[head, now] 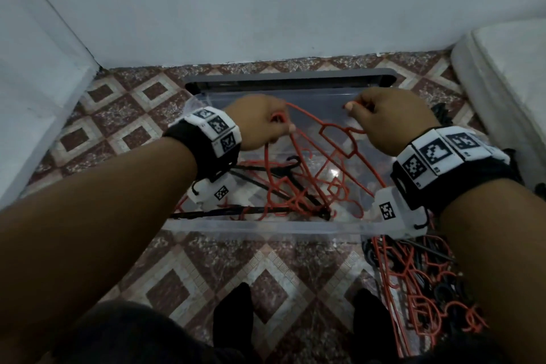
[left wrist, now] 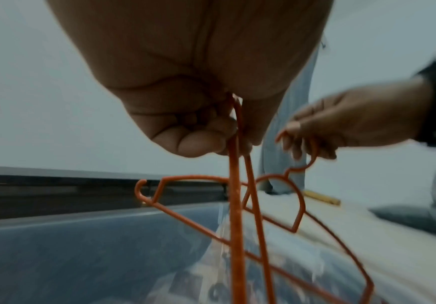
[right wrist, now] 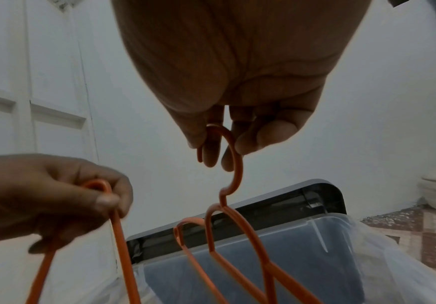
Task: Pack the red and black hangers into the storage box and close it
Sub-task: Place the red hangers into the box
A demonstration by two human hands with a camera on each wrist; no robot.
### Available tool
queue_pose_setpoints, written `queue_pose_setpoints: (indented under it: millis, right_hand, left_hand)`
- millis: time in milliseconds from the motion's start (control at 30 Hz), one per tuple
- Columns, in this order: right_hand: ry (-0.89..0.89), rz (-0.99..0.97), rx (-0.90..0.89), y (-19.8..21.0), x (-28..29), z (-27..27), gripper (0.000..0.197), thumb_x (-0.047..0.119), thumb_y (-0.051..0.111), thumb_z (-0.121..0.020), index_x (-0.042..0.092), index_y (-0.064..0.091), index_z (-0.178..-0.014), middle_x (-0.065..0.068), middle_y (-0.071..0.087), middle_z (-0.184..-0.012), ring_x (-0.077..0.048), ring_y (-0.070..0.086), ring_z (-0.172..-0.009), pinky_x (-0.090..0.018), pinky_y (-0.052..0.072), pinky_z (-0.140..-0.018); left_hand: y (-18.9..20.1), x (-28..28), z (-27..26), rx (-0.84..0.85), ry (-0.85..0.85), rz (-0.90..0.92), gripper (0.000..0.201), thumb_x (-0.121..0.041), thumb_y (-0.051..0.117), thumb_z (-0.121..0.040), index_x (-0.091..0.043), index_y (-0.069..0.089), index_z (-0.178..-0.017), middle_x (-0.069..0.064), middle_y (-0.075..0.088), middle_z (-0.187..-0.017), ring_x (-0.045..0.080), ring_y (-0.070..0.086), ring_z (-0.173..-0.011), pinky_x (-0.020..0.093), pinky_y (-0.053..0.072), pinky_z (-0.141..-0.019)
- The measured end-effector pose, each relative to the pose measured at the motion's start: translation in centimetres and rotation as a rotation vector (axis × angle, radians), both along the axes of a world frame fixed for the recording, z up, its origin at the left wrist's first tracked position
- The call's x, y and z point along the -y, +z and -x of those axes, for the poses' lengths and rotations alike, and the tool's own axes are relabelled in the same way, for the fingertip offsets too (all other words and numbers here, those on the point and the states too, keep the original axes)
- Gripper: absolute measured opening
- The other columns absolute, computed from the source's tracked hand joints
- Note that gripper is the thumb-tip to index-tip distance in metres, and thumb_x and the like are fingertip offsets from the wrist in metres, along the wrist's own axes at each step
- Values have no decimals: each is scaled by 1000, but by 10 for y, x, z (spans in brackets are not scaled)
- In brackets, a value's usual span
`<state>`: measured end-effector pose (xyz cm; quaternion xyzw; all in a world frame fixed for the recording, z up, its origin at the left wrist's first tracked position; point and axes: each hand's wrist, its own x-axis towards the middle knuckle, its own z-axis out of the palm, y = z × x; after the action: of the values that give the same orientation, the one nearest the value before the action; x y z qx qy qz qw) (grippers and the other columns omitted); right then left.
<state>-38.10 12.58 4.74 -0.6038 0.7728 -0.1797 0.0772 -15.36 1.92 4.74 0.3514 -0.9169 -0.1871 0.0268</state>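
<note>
A clear plastic storage box (head: 260, 229) stands open on the tiled floor, with red and black hangers (head: 283, 192) tangled inside. Both hands are above it. My left hand (head: 260, 124) grips the end of a red hanger (left wrist: 236, 205), fingers curled round its bars. My right hand (head: 381, 118) pinches the hook of a second red hanger (right wrist: 233, 164) between thumb and fingers; its body (head: 339, 142) hangs down into the box. A pile of red and black hangers (head: 422, 284) lies on the floor at the box's right front corner.
The box's grey lid (head: 289, 81) leans behind the box against the white wall. A white mattress edge (head: 502, 77) lies at the right, a white panel (head: 38, 74) at the left. My feet in black socks (head: 233, 313) stand before the box.
</note>
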Motion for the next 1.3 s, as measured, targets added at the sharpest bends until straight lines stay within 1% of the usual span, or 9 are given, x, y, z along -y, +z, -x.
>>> queue_pose_setpoints:
  millis: [100,233,333,600,700,833,900,1167,1300]
  right_hand:
    - [5,63,34,3,-3,0,31,42,50,-100,17,67,-91,3,58,-67,-9,49,-59,-22,29,-50]
    - [26,85,77,5,-8,-3,27,41,51,-100,20,65,-87,3,63,-69,-12,56,-62,-21,31,-50]
    - [42,84,70,6,-10,-4,30,40,51,-100,17,68,-91,-1,68,-77,-17,59,-68,-20,35,-53]
    - [94,98,86,12,-13,-7,31,44,48,-100,20,68,-98,-2,70,-84,-22,64,-77,-35,52,-69]
    - [122,78,157,13,-13,-9,29,42,49,-100,21,69,-102,1,71,-88,-16,64,-77,-31,51,-68]
    - [184,96,291,15,-14,-13,23,39,52,-100,25,70,-102,14,70,-85,12,61,-70,-9,42,-57]
    - [207,107,350,17,-14,-15,23,38,53,-100,23,71,-101,17,70,-85,17,60,-70,-6,42,-59]
    - [336,26,444,15,-14,-24,24,38,56,-98,24,74,-89,18,74,-85,4,67,-85,-8,44,-63]
    - [378,-36,445,18,-16,-31,25,39,54,-98,24,72,-91,12,74,-80,0,66,-72,-13,48,-63]
  left_hand:
    - [16,-1,-17,-213,164,39,19,-46,55,-95,-30,63,-91,-10,65,-66,-8,56,-53,18,38,-51]
    - [12,-3,-34,-547,330,-74,23,-41,51,-98,-28,66,-88,-7,61,-60,6,54,-49,26,43,-53]
    - [11,3,-39,-771,464,-233,29,-34,50,-99,-20,69,-83,-3,57,-54,16,48,-45,26,40,-44]
    - [5,16,-47,-910,1080,-762,37,-26,36,-104,-13,53,-74,-2,47,-44,7,33,-28,13,35,-35]
    - [0,15,-51,-1013,1120,-859,34,-20,34,-103,-13,49,-73,-4,46,-40,5,35,-29,16,41,-35]
    - [-1,12,-52,-1111,1138,-904,33,-21,36,-105,-13,47,-74,-3,47,-38,5,41,-30,20,49,-39]
    - [0,11,-51,-1132,1149,-913,31,-25,40,-105,-13,49,-78,-3,48,-37,5,43,-31,21,51,-41]
    - [-9,15,-52,-1142,1164,-1013,29,-32,44,-103,-14,48,-81,-1,52,-42,7,48,-34,23,54,-43]
    - [-16,20,-56,-1171,1193,-1050,28,-34,45,-103,-10,50,-89,0,54,-43,7,51,-35,25,54,-44]
